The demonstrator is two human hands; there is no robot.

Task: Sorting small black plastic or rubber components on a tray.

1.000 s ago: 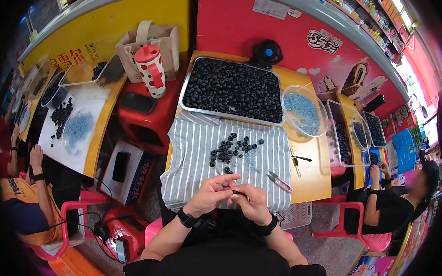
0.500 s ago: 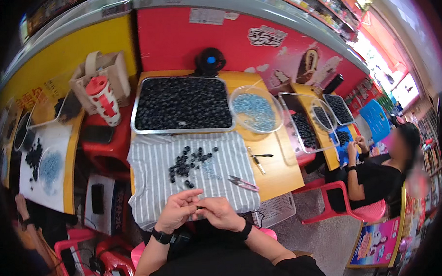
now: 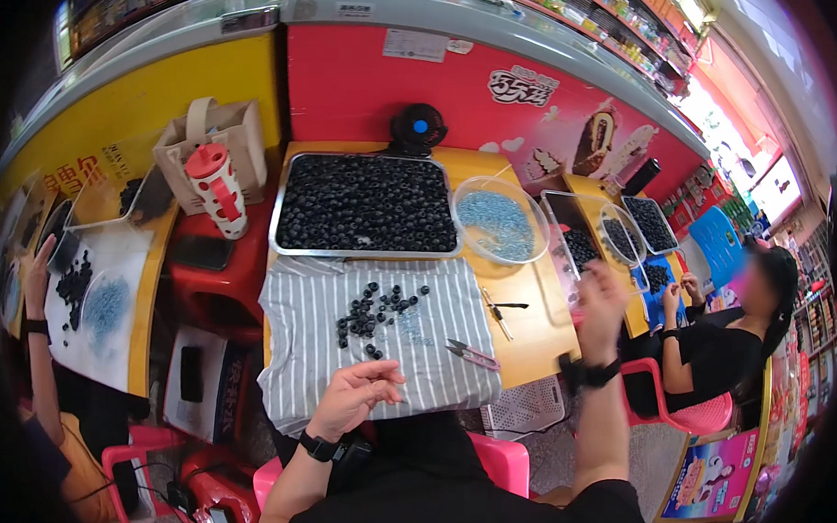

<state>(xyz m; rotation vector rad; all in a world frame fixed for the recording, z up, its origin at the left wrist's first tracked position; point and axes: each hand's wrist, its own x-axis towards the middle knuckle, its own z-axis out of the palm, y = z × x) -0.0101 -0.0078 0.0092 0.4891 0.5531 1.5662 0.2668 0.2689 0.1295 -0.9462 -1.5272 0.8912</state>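
My left hand [image 3: 354, 397] hovers over the near edge of a grey-and-white striped cloth [image 3: 288, 358], its index finger stretched out and nothing visible in it. Out to the right, my right hand [image 3: 602, 301] is raised in front of a clear plastic bin [image 3: 566, 256]; motion blurs its fingers. On the cloth lie loose small round black pieces [image 3: 356, 324], beside a patch of tiny light-blue pieces [image 3: 414, 328]. Pink-handled thread snips [image 3: 472, 354] rest at the cloth's right side.
Behind the cloth stands a metal tray [image 3: 367, 253] full of black pieces. A round tub [image 3: 500, 224] of blue pieces, a pen-like tool [image 3: 497, 314] and a small black fan [image 3: 418, 128] are near it. Co-workers [image 3: 747, 296] sit on both sides; a tumbler [image 3: 218, 190] stands left.
My hands were together at the cloth's near edge, fingers pinching a small dark piece. They have parted: the right swung up and right, while the left stayed with its fingers loosened.
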